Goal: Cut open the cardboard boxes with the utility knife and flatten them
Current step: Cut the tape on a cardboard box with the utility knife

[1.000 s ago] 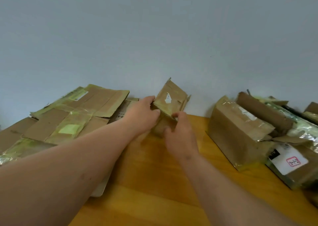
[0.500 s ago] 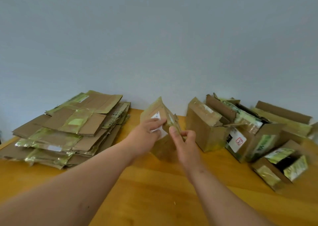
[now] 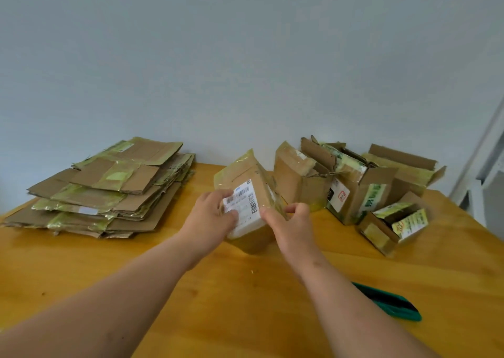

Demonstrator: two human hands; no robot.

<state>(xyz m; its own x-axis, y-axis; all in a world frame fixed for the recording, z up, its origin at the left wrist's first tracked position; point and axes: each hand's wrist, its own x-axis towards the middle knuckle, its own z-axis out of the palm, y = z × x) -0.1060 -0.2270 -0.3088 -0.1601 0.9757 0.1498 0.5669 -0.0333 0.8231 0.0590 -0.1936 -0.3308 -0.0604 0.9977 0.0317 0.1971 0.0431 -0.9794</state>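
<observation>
A small cardboard box [image 3: 246, 179] wrapped in yellowish tape, with a white shipping label facing me, stands tilted on the wooden table [image 3: 109, 270]. My left hand [image 3: 211, 216] grips its left side, thumb on the label. On the box's right lower edge, my right hand [image 3: 290, 222] pinches with curled fingers. A green and black utility knife [image 3: 390, 301] lies on the table beside my right forearm, partly hidden by it.
A stack of flattened cardboard [image 3: 109, 191] lies at the left. Several taped boxes, some with open flaps [image 3: 351, 183], crowd the back right. A small box on its side [image 3: 395, 224] sits near the right edge. A wall stands behind the table.
The box has been turned so its white label faces me and brought closer. The view has pulled back and down, bringing the knife and more of the table into sight.
</observation>
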